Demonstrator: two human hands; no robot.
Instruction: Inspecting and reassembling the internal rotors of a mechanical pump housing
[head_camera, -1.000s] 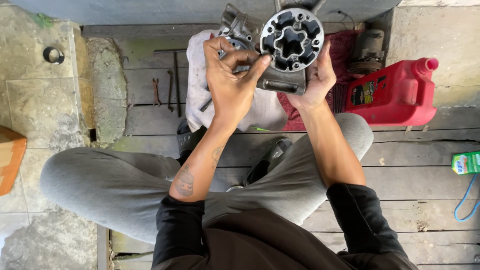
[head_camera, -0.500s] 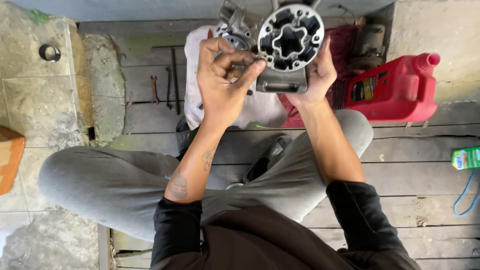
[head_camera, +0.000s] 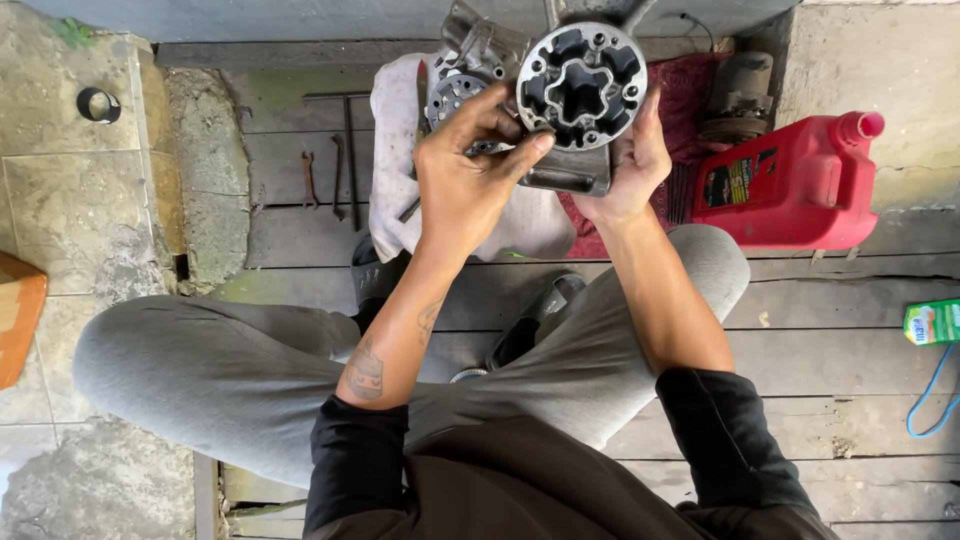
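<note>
Round metal housing (head_camera: 582, 85) with star-shaped bore held up at 12 o'clock, above white rag (head_camera: 400, 150). Right hand (head_camera: 630, 160) grip wraps its lower right side. Left hand (head_camera: 470, 180) grip pinches together at its lower left rim. Red jug (head_camera: 800, 185) at 3 o'clock on plank floor (head_camera: 800, 320).

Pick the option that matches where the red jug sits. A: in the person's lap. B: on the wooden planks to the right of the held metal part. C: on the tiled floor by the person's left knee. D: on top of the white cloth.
B: the red jug stands on the wooden planks, to the right of the round metal part that the right hand grips.
</note>
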